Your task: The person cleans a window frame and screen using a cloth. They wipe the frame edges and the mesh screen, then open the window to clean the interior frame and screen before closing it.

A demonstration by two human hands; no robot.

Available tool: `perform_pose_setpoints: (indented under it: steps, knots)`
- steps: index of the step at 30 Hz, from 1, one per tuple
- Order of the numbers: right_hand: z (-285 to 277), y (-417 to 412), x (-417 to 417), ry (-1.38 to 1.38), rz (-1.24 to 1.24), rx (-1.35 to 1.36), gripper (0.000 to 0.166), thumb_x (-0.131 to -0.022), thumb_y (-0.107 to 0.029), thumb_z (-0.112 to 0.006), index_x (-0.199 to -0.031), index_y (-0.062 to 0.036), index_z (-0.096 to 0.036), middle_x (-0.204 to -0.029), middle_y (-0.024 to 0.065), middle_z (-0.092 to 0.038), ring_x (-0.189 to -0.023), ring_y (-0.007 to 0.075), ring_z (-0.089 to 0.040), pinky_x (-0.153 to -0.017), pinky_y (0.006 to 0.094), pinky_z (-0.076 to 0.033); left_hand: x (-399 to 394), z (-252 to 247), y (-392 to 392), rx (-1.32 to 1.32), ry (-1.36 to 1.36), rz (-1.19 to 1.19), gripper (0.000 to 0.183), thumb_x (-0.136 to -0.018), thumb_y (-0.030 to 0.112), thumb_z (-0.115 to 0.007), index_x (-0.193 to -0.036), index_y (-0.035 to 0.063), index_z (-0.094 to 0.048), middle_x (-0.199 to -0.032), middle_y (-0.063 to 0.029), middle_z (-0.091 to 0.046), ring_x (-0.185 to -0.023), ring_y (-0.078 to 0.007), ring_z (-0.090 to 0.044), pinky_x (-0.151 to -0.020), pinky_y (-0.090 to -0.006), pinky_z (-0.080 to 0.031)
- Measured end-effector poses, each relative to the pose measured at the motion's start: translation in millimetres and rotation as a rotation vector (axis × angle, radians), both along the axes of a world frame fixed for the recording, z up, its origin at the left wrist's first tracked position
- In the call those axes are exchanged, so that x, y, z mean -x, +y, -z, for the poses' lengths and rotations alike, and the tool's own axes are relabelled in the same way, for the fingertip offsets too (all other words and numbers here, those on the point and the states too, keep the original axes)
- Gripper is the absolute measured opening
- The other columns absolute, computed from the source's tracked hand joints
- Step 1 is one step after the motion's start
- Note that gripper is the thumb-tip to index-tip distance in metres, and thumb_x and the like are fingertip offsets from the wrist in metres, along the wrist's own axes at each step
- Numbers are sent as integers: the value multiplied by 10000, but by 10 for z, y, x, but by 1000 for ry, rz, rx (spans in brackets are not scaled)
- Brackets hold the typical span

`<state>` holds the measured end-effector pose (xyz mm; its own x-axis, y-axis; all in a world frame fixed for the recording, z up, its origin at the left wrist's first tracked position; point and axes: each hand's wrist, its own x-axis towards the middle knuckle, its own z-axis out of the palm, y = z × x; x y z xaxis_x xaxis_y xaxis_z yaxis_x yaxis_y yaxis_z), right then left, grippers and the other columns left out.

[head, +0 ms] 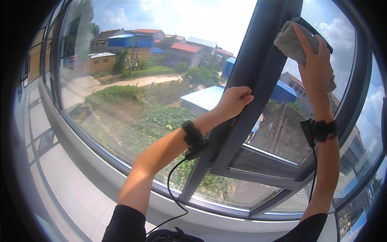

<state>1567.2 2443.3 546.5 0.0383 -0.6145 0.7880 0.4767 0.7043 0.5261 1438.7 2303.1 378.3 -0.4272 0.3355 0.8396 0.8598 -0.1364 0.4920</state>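
My right hand (316, 60) holds a folded grey cloth (288, 42) against the upper part of a dark window sash (273, 60). The index finger lies extended along the cloth, and a loose end of it shows below the palm. Behind the fingers, a dark bar (328, 45) on the sash is partly hidden. Lower and to the left, my left hand (234, 101) is curled into a loose fist in front of the dark upright frame (251, 57). Nothing shows between its fingers; whether it presses on the frame is unclear.
A large glass pane (136, 99) fills the left, with houses and greenery outside. Below the window runs a pale ledge (211, 217). Black cables (170, 187) hang from the wrist devices (193, 139). Pale floor tiles (69, 181) catch sunlight at lower left.
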Motion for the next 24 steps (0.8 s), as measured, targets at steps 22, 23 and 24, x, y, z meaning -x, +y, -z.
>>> perform_pose_setpoints:
  steps: [22, 23, 24]
  knots:
    - [-136, 308, -168, -220, 186, 453, 519, -692, -25, -623, -1178, -205, -598, -1110, 75, -548, -994, 256, -605, -792, 377, -532, -11, -45, 16, -3, -65, 51, 183, -828, 160, -634, -918, 0, -621, -751, -139, -640, -709, -257, -631, -627, -340, -469]
    - [-185, 415, -237, -222, 177, 512, 505, -691, -34, -614, -1169, -195, -605, -1109, 76, -549, -984, 256, -609, -788, 376, -533, 14, -49, 28, -30, -113, 105, 191, -821, 165, -648, -899, -8, -627, -742, -113, -650, -712, -243, -637, -631, -327, -476]
    - [-207, 480, -301, -224, 170, 570, 491, -690, -42, -605, -1160, -185, -611, -1107, 77, -551, -975, 256, -613, -784, 376, -534, 38, -63, 22, -10, -141, 153, 191, -819, 167, -653, -893, -8, -630, -742, -109, -651, -711, -238, -637, -633, -320, -478]
